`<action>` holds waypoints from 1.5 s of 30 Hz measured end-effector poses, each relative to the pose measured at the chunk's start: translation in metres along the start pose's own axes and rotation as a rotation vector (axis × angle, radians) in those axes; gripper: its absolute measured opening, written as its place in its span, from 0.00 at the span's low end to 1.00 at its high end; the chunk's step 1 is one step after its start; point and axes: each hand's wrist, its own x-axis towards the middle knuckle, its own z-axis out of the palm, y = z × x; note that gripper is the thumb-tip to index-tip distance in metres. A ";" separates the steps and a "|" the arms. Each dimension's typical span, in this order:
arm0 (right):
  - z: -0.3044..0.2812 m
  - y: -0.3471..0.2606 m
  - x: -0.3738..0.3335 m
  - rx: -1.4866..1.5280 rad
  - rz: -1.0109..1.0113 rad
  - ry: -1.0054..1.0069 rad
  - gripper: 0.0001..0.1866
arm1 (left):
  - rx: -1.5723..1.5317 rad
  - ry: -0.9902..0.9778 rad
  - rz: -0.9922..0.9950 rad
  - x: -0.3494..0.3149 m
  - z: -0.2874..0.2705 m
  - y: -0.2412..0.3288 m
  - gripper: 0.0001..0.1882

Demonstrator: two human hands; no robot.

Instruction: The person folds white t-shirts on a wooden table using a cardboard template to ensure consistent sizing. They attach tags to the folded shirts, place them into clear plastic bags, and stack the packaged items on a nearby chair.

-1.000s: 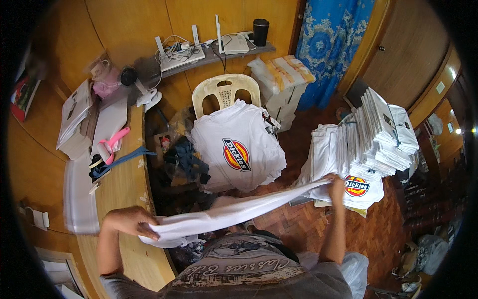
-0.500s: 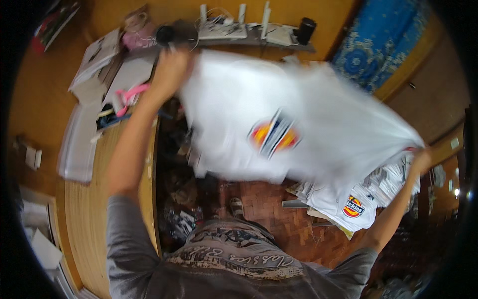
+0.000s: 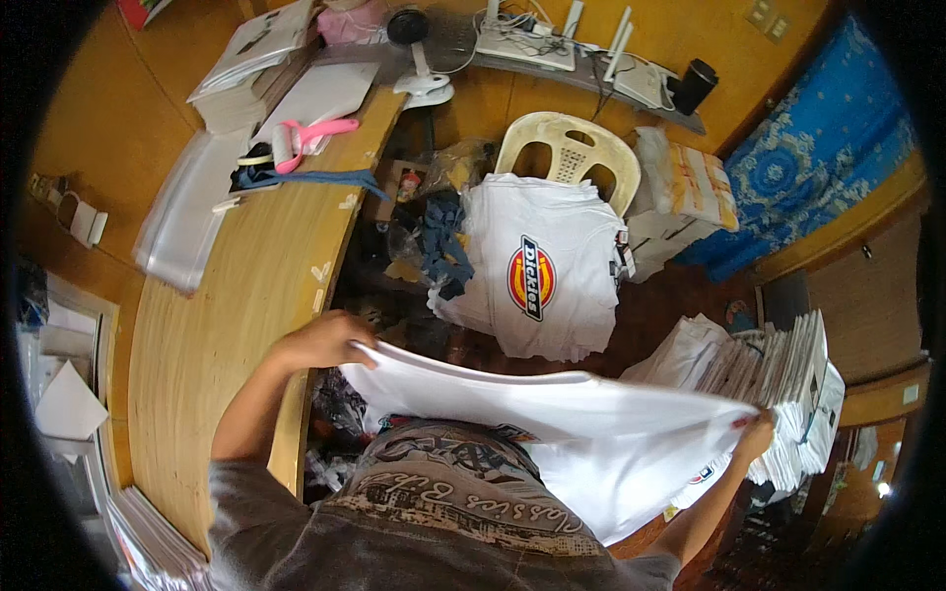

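A white T-shirt (image 3: 591,419) with a coloured chest print is stretched sideways in front of my torso. My left hand (image 3: 325,342) grips one edge of it beside the wooden table's edge. At the other end my right hand (image 3: 756,436) pinches the fabric, close to a tall stack of folded white shirts (image 3: 793,394). The shirt's lower part hangs down against my body, and most of its print is hidden in the folds. Beyond it, more white T-shirts (image 3: 483,286) lie draped over a cream plastic chair (image 3: 623,163), the top one with its print facing up.
The wooden table (image 3: 217,364) runs along my left, bearing a pink-handled roller (image 3: 286,148), clear plastic sleeves (image 3: 182,236) and a clip-on fan (image 3: 424,87). Routers (image 3: 527,47) stand on a back shelf. Plastic-wrapped packages (image 3: 690,187) sit right of the chair.
Both hands have come down and toward my body with the T-shirt, which was raised and blurred across the view. The chair and its draped shirts now show behind it.
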 end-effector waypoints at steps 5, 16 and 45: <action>-0.035 -0.098 0.094 -0.133 -0.296 0.477 0.14 | -0.138 0.588 -0.107 -0.118 -0.034 0.050 0.14; -0.037 -0.418 0.171 0.704 -0.984 0.084 0.13 | -0.003 1.483 -0.657 -0.317 0.071 0.189 0.16; -0.119 -0.895 -0.152 1.647 -1.340 -0.695 0.13 | 0.906 1.703 -1.515 -0.595 0.108 0.210 0.12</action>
